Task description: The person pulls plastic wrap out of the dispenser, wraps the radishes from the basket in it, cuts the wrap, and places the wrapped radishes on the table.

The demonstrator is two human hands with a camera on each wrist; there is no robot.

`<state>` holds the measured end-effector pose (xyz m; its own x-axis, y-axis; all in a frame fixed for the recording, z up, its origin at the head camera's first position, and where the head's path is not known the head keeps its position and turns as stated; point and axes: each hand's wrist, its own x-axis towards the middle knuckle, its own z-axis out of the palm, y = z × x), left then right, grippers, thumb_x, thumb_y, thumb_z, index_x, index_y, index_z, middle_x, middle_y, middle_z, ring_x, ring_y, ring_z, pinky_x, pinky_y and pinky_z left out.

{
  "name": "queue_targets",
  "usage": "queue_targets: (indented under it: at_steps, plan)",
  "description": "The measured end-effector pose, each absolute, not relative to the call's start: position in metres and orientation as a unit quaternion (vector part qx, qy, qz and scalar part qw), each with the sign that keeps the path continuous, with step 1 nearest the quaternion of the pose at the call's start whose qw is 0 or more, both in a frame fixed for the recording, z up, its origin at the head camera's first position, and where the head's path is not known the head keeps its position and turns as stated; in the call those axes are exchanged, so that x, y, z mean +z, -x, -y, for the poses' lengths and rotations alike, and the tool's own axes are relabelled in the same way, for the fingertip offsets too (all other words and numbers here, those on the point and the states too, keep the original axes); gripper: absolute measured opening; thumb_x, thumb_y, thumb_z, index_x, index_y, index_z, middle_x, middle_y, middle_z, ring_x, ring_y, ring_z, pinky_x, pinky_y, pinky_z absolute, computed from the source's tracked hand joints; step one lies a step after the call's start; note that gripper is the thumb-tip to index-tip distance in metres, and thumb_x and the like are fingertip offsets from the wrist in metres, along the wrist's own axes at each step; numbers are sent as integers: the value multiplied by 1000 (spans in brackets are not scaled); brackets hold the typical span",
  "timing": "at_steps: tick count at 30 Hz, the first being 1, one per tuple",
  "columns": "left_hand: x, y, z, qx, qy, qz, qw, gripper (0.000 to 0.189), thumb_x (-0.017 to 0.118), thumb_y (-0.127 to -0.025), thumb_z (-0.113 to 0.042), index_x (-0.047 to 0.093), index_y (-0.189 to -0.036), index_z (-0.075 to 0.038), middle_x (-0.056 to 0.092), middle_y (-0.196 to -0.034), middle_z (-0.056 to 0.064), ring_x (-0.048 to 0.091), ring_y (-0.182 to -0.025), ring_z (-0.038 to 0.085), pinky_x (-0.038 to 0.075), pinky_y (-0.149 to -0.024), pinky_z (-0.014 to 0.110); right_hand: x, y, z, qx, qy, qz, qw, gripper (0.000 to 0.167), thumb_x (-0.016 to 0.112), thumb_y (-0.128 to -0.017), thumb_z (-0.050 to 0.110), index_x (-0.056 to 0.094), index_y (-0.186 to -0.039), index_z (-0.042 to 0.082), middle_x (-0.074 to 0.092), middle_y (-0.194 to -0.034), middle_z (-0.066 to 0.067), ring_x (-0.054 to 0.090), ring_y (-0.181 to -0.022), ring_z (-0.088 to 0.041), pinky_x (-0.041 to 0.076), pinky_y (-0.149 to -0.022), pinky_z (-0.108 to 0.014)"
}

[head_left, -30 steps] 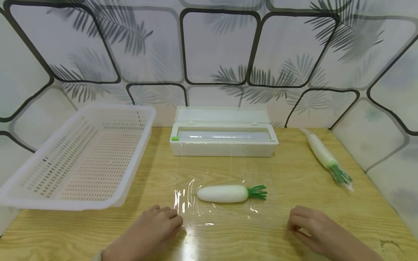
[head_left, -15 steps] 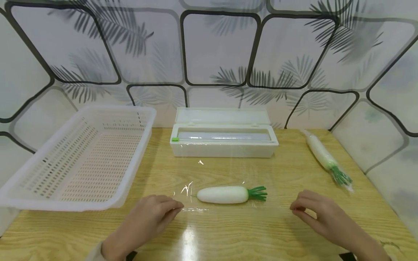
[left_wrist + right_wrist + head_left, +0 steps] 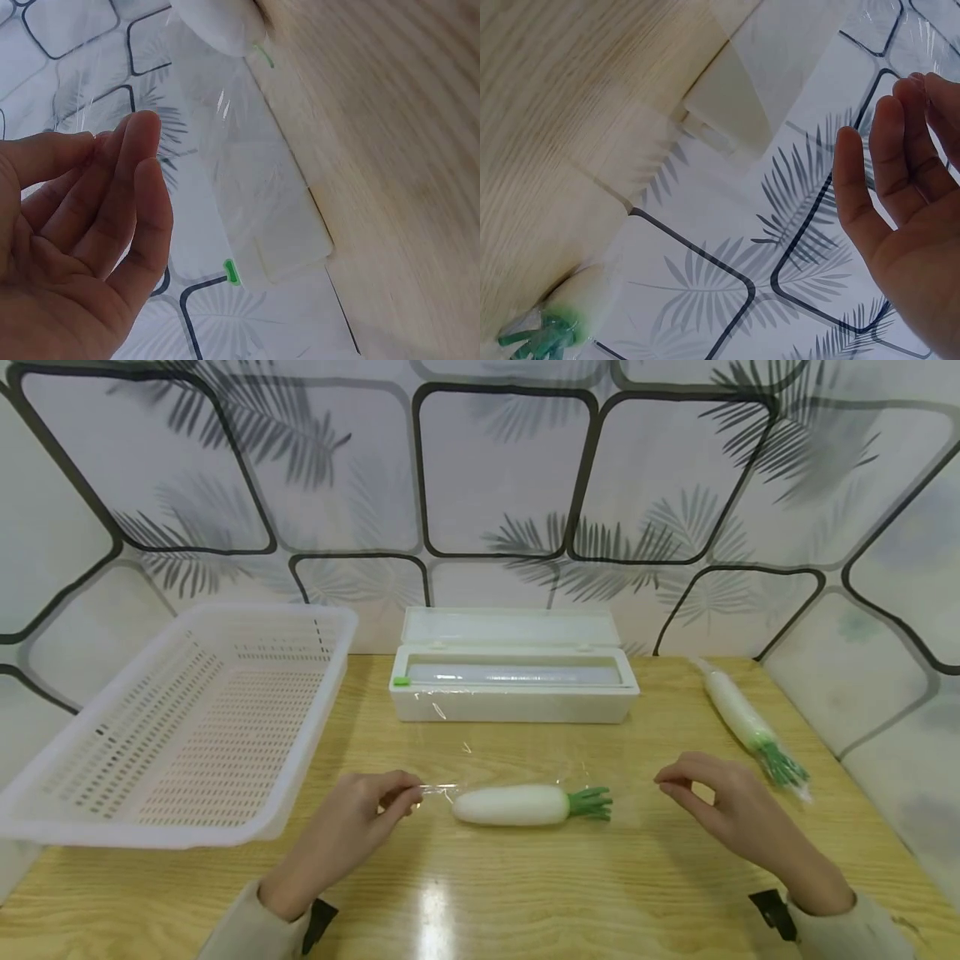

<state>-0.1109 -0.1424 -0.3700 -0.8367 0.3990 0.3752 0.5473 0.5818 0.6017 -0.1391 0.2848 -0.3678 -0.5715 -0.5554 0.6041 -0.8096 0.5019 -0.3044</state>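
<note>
A white radish (image 3: 513,806) with green leaf stubs lies mid-table. Clear cling film (image 3: 438,789) runs from the white dispenser box (image 3: 517,704) to my hands. Its near edge is raised about the radish; whether film lies beneath the radish I cannot tell. At the radish's left, my left hand (image 3: 360,827) pinches one corner between thumb and fingertips. My right hand (image 3: 731,810), off the leafy end, pinches the opposite corner; the film there is barely visible. In the left wrist view, the dispenser's green slider (image 3: 231,271) shows beyond my fingers.
A white perforated plastic basket (image 3: 311,718) stands on the left. Another radish (image 3: 742,710), wrapped in film, lies at the far right of the wooden table (image 3: 555,902). Behind the dispenser, its lid raised, hangs a patterned cloth (image 3: 502,468).
Both hands have risen off the table's near part and moved forward, bringing the film's near edge up and toward the dispenser. The radish has stayed in place.
</note>
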Motion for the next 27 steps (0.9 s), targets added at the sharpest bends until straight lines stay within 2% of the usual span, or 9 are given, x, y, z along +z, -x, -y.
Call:
queue_targets:
  at_steps: [3,5,9,13,18,22,27]
  plan:
    - [-369,117,141,-365,261,887,105,8,68,-94,2,75,-98,3,70,-77,3,58,-62,4,50,-53,21,-366,146,-283,277,-395,847,226,14,65,-100,21,73,-94,12,69,-83,7,60,-69,-2,45,-57,-15]
    - [-368,121,141,-361,255,891,102,9,67,-95,1,75,-100,3,69,-76,3,53,-61,2,47,-51,21,-366,151,-282,272,-388,852,223,5,72,-94,7,73,-93,12,69,-83,6,60,-69,-2,45,-58,-15]
    - [-369,129,141,-356,247,896,94,12,65,-98,-3,76,-102,2,69,-77,1,50,-60,1,47,-52,22,-368,159,-279,263,-375,863,213,30,78,-77,-14,73,-91,12,70,-82,4,60,-69,-2,47,-59,-17]
    - [-372,138,141,-341,243,903,93,13,65,-99,-6,76,-101,1,62,-69,-4,43,-55,0,43,-50,22,-374,168,-277,259,-360,874,198,28,78,-77,-13,74,-91,10,71,-82,2,61,-71,-2,51,-58,-26]
    - [-377,148,139,-304,238,915,120,7,70,-94,-4,76,-94,-1,53,-62,-10,37,-52,0,37,-47,22,-379,176,-275,241,-343,890,179,19,78,-80,-10,74,-89,7,70,-81,4,62,-72,-5,54,-59,-32]
    - [-379,154,137,-280,227,922,140,5,72,-91,-2,77,-88,-3,53,-61,-10,38,-52,1,36,-47,22,-381,180,-273,225,-334,901,158,14,78,-83,-6,73,-87,6,67,-79,8,59,-69,-4,52,-59,-31]
    - [-384,159,135,-258,209,930,157,6,74,-87,-1,77,-83,-5,62,-64,-5,45,-54,4,43,-50,22,-381,183,-271,211,-320,915,128,10,76,-86,-4,73,-87,5,67,-79,8,59,-69,-7,51,-60,-31]
